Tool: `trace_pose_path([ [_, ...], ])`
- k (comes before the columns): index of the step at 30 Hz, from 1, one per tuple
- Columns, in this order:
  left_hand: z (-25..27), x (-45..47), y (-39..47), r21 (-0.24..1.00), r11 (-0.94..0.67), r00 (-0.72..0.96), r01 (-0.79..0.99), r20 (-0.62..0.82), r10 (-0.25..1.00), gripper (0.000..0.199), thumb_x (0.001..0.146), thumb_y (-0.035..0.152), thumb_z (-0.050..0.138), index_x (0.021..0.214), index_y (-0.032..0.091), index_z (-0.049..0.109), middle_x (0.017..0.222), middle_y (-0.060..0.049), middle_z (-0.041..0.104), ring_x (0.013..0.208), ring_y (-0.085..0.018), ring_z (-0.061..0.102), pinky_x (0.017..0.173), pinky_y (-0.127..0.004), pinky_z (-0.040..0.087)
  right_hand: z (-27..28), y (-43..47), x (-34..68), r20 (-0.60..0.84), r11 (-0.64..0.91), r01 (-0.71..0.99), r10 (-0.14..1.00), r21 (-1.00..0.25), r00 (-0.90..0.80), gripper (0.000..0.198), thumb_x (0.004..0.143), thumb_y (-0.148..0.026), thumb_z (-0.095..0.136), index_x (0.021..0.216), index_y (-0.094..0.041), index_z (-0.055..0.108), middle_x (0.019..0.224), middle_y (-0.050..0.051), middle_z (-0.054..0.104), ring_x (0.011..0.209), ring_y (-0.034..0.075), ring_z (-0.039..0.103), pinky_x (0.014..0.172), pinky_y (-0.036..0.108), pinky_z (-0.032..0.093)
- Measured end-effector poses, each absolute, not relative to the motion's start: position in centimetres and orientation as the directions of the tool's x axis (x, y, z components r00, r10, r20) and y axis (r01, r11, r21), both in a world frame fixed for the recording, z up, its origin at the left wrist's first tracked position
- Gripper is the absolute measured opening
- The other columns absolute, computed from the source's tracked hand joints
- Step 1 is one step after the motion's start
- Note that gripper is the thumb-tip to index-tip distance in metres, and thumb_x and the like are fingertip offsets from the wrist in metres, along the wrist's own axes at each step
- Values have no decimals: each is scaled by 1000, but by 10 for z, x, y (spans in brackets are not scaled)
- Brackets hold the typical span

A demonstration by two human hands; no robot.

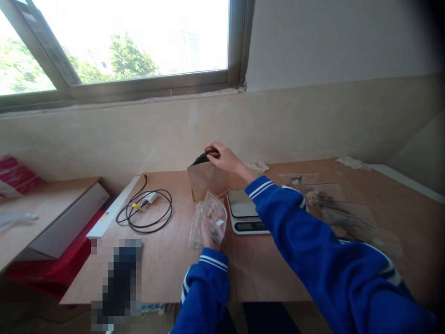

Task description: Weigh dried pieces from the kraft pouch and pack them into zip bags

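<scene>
Head view: right grip (222,157) at the mouth of a brown paper bag (206,182), left grip (210,232) on a clear zip bag (214,211)

My right grip is pinched closed on a brown piece (212,152), thumb and fingers right at the paper bag's top rim. That bag stands upright near the back edge of the desk (167,273). My left grip is curled round the zip bag, just in front of the paper bag on the side toward the desk's front edge; crinkled plastic covers my fingers in part.

Just right of both bags sits a digital scale (243,206), its right end hidden under my blue sleeve (295,227). Toward the desk's right edge, several flat zip bags (321,199) lie in an overlapping row. A looped black cable (171,209) and a white adapter (150,198) lie near the left edge.
</scene>
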State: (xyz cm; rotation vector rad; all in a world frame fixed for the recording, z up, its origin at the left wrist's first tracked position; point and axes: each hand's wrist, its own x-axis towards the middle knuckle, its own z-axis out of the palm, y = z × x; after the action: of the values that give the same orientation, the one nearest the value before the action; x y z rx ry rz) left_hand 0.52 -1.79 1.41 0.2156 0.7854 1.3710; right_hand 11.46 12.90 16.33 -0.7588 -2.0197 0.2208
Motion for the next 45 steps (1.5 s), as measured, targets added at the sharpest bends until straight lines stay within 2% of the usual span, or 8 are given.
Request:
trace_pose_path([
  [11, 10, 4, -16, 590, 224, -10, -776, -367, 930, 41, 88, 34, 43, 122, 15, 54, 87, -11, 71, 78, -24, 69, 71, -32, 53, 157, 118, 118, 728, 815, 532, 508, -232, -461, 17, 89, -24, 49, 100, -14, 56, 114, 13, 45, 105, 21, 50, 96, 36, 40],
  [23, 6, 4, -15, 598, 233, -20, -767, -384, 923, 44, 87, 39, 44, 122, 15, 56, 89, -13, 70, 77, -24, 68, 68, -31, 52, 160, 98, 113, 619, 673, 738, 601, -50, -505, 30, 97, -28, 34, 102, -18, 62, 104, 11, 64, 99, 25, 49, 94, 41, 27],
  [27, 2, 3, -16, 604, 220, -1, -766, -344, 939, 46, 89, 39, 41, 125, 15, 55, 88, -12, 71, 69, -21, 67, 62, -29, 52, 173, 77, 110, 679, 700, 705, 572, -112, -460, 28, 95, -22, 37, 109, -18, 61, 111, 10, 60, 105, 24, 47, 94, 38, 29],
  [31, 5, 4, -19, 607, 219, -10, -764, -350, 937, 48, 90, 40, 41, 132, 18, 49, 85, -11, 70, 63, -19, 67, 55, -27, 52, 188, 47, 107, 651, 776, 544, 597, -320, -469, 26, 93, -17, 35, 99, -15, 61, 101, 8, 60, 92, 18, 54, 83, 29, 39],
  [33, 8, 5, -20, 619, 208, -47, -757, -369, 928, 47, 89, 41, 44, 132, 21, 50, 84, -9, 70, 61, -16, 66, 51, -23, 50, 189, 30, 108, 548, 774, 458, 633, -437, -547, 23, 91, -16, 38, 95, -16, 61, 95, 5, 61, 82, 15, 56, 74, 26, 42],
  [37, 8, 10, -20, 602, 124, -97, -788, -321, 942, 41, 90, 39, 45, 123, 17, 57, 88, -9, 70, 70, -17, 68, 56, -21, 52, 168, -1, 113, 123, 622, 460, 668, -633, -734, 18, 86, -14, 44, 93, -16, 61, 84, 2, 65, 70, 13, 58, 62, 23, 43],
  [40, 4, 12, -17, 572, 40, -126, -819, -247, 961, 35, 92, 31, 42, 114, 13, 62, 93, -9, 70, 87, -18, 68, 74, -23, 53, 134, -15, 114, 10, 607, 501, 643, -617, -766, 20, 84, -9, 44, 90, -15, 62, 89, 6, 67, 78, 15, 60, 69, 25, 46],
  [45, -1, 14, -18, 575, 238, 95, -783, -267, 959, 55, 92, 49, 35, 113, 7, 63, 96, -16, 70, 97, -26, 66, 90, -38, 50, 82, -21, 115, 33, 640, 615, 705, -461, -709, 14, 79, -13, 53, 92, -12, 59, 97, 12, 63, 88, 21, 58, 80, 31, 46],
])
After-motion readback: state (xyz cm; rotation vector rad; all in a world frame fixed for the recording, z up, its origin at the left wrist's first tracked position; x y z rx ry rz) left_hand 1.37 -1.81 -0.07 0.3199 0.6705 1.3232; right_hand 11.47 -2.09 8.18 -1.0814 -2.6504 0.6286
